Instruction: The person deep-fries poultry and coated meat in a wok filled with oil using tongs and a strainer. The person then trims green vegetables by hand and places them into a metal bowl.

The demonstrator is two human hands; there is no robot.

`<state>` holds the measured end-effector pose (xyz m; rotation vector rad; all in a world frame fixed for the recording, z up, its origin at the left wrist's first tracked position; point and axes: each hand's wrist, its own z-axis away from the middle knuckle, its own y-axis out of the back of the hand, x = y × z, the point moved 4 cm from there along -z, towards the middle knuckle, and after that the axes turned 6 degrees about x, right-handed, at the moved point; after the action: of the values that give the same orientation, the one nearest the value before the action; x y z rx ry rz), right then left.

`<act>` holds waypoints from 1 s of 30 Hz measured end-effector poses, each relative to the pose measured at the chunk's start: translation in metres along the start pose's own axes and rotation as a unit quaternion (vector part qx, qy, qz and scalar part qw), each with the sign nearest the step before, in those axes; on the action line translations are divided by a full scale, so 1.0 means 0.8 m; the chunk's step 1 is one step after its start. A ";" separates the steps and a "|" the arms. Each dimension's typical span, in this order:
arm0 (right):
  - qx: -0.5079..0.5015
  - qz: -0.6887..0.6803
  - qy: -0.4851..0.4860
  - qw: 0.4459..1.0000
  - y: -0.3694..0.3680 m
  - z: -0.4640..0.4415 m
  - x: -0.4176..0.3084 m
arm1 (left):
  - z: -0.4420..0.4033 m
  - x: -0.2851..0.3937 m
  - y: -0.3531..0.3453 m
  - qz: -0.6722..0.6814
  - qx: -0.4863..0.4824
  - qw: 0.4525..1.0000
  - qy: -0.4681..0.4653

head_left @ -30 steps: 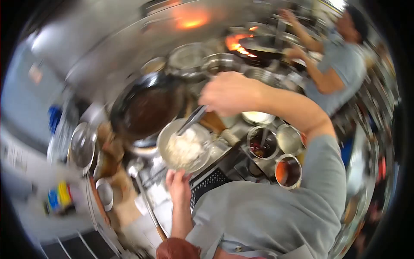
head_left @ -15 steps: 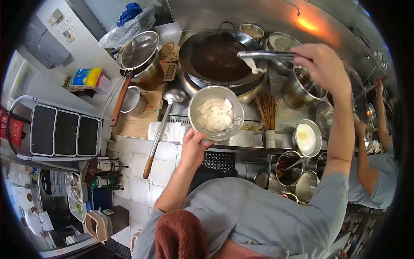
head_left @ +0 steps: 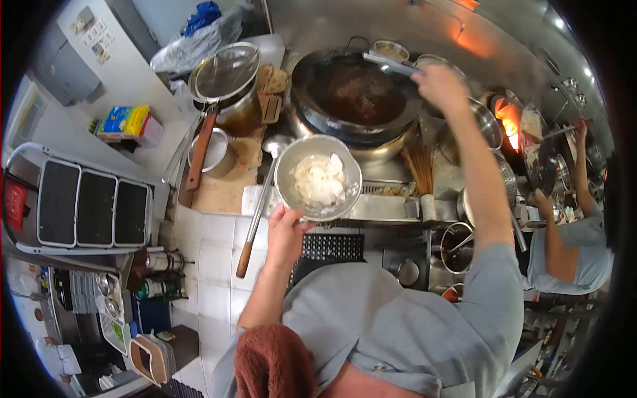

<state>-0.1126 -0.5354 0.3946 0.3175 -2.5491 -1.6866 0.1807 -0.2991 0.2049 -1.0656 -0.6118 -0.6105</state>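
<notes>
My left hand grips the rim of a metal bowl near the counter's front edge. Inside lie white, wet-looking pieces that seem coated in batter. My right hand is closed around metal tongs, which reach over the right rear of a black wok. Dark oil with a patch of bubbles fills the wok. No piece shows at the tongs' tips.
A long-handled ladle lies left of the bowl. A mesh strainer rests on a pot further left. Right of the wok stands a bamboo brush. A flame burns near a co-worker's hand.
My right hand and the tongs have moved left and back over the wok. The white piece that hung from the tongs no longer shows there. A flame has appeared at the right.
</notes>
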 end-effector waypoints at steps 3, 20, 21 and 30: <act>0.052 -0.091 0.202 0.974 0.067 0.046 -0.046 | -0.010 0.019 0.018 -0.040 -0.011 0.999 -0.035; 0.034 0.071 0.300 0.951 0.130 0.088 -0.104 | -0.051 0.003 -0.034 -0.026 -0.119 0.991 -0.048; 0.033 0.071 0.301 0.950 0.139 0.087 -0.098 | -0.053 0.004 -0.040 -0.013 -0.110 0.993 -0.045; -0.076 0.051 0.308 0.947 0.073 0.087 -0.089 | -0.069 -0.001 -0.076 0.016 -0.063 0.996 -0.055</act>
<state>-0.0628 -0.4352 0.4248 0.5824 -1.9371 -1.4401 0.1453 -0.3716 0.2213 -1.2316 -0.6578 -0.5718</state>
